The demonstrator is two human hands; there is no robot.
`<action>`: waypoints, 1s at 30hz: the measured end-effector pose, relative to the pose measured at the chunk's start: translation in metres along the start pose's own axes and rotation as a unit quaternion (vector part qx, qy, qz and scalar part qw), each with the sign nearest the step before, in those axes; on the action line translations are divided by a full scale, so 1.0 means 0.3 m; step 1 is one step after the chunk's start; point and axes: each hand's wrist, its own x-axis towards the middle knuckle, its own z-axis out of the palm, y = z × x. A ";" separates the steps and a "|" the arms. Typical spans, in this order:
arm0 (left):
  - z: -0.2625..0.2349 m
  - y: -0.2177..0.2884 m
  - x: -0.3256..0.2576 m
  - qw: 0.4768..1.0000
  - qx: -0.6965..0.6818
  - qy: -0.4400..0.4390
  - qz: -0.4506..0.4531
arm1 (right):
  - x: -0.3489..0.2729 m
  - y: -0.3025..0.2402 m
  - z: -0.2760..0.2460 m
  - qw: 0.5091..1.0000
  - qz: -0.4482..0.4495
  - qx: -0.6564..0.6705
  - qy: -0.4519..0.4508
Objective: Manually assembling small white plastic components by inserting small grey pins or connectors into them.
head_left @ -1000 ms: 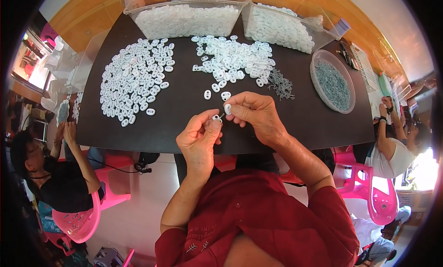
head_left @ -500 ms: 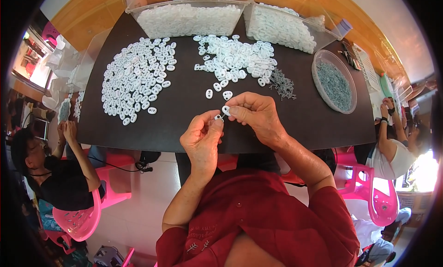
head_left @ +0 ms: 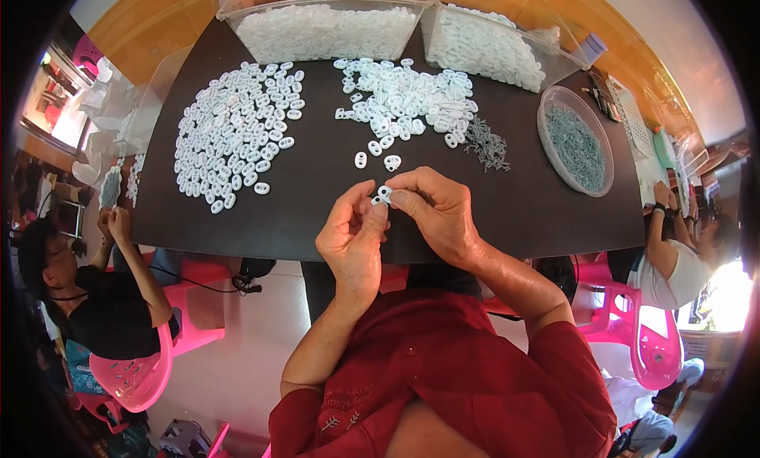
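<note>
Little has shifted since the earlier frames: both hands have stayed just above the near edge of the dark surface (head_left: 317, 189), the small white piece (head_left: 383, 193) still pinched between them, the left hand a touch closer in. Left hand (head_left: 354, 240) fingers (head_left: 372, 214) closed on the lower side of the piece; right hand (head_left: 440, 214) fingers (head_left: 402, 197) closed on its upper right side, thumb and forefinger together on it. Piece sits at centre frame, held clear of the surface. Just above the hands, two loose white pieces (head_left: 377, 161) lie on the surface. Beyond them, upper centre, a scattered pile of white pieces (head_left: 404, 102); at its right edge a small heap of grey metal parts (head_left: 486, 145). Upper left, a wider spread of white pieces (head_left: 237, 133) laid flat. Along the top edge, two clear bins (head_left: 332, 7) filled with white pieces. Right of centre, a round clear dish (head_left: 546, 137) holding grey metal parts. Lower frame, the person's red shirt (head_left: 443, 379). Left edge, another person in a black top (head_left: 103, 300) on a pink chair (head_left: 134, 375), hands raised. Right edge, a third person in white (head_left: 673, 272), beside a second pink chair (head_left: 645, 343).
</note>
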 end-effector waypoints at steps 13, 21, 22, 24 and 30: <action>-0.007 0.011 0.010 0.999 0.006 -0.024 -0.028 | -0.006 -0.018 -0.009 0.993 -0.082 -0.080 -0.006; -0.013 0.018 0.021 0.998 -0.042 -0.026 -0.027 | -0.005 -0.029 -0.017 0.984 -0.135 -0.108 -0.030; -0.013 0.022 0.022 0.998 -0.046 -0.029 -0.031 | -0.005 -0.030 -0.017 0.983 -0.144 -0.104 -0.034; -0.013 0.026 0.023 0.998 -0.049 -0.032 -0.036 | -0.005 -0.023 -0.014 0.983 -0.149 -0.107 -0.028; -0.016 0.019 0.019 0.999 -0.025 -0.015 -0.035 | -0.004 -0.008 0.000 0.967 -0.204 -0.152 0.010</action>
